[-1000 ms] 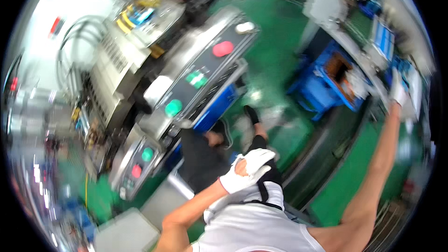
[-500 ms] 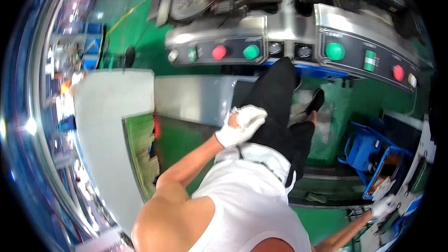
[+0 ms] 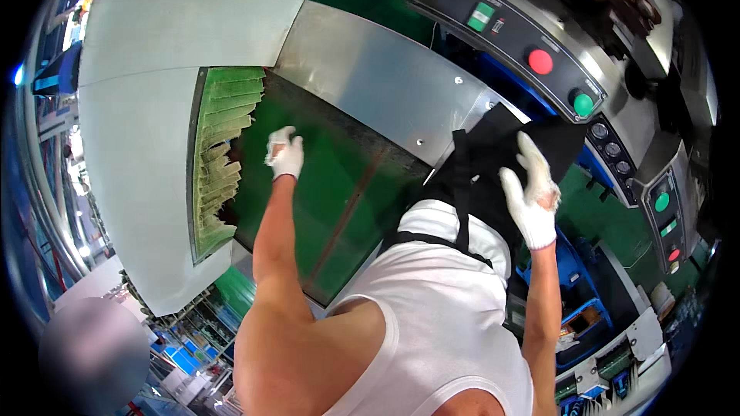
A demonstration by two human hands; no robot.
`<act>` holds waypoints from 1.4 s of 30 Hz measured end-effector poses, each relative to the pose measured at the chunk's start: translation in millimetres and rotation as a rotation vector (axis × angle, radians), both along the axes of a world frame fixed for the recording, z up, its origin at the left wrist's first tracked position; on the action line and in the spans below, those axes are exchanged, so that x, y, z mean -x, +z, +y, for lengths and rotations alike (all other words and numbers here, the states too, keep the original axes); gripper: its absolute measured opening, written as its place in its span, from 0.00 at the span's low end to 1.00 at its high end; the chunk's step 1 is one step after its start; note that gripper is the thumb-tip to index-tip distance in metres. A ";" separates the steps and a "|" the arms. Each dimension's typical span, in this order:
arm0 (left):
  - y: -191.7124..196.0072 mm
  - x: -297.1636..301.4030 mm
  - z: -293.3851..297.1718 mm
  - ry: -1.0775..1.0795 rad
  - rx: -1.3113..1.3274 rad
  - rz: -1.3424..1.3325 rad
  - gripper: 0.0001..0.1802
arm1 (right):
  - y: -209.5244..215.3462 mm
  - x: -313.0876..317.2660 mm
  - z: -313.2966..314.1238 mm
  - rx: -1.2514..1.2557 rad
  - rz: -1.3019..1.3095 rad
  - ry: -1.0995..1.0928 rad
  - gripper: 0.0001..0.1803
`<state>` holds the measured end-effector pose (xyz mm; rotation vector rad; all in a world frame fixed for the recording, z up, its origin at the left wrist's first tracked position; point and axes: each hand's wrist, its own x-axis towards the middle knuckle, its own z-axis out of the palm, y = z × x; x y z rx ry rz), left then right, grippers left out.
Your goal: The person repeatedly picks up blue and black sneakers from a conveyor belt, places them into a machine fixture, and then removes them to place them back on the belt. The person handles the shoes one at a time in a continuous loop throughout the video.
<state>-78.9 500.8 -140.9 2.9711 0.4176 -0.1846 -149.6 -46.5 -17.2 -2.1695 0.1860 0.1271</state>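
My left hand (image 3: 285,156), in a white work glove with the fingers loosely bent and apart, is held over a green conveyor belt (image 3: 316,185). Nothing shows in it. Nearest to it hangs a frayed green strip curtain (image 3: 220,139) in the opening of a pale grey machine housing (image 3: 142,131). My right hand (image 3: 532,194), gloved likewise, is raised in front of my black apron (image 3: 493,158), its thumb and fingers spread, holding nothing.
A bare metal plate (image 3: 358,62) borders the belt. Beyond it, to the right, stands a machine control panel (image 3: 509,38) with red and green buttons; a second panel (image 3: 664,216) is farther right. Something blue and frame-like (image 3: 574,277) stands beyond my right forearm.
My body and view have turned left toward the grey housing and belt. My left hand has gone from my thigh to over the belt; my right hand has come up from the lower right.
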 end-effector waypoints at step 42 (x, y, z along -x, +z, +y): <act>-45.8 -42.4 236.5 0.459 -0.113 -0.167 0.18 | -141.3 -147.3 227.8 1.309 -0.241 0.786 0.27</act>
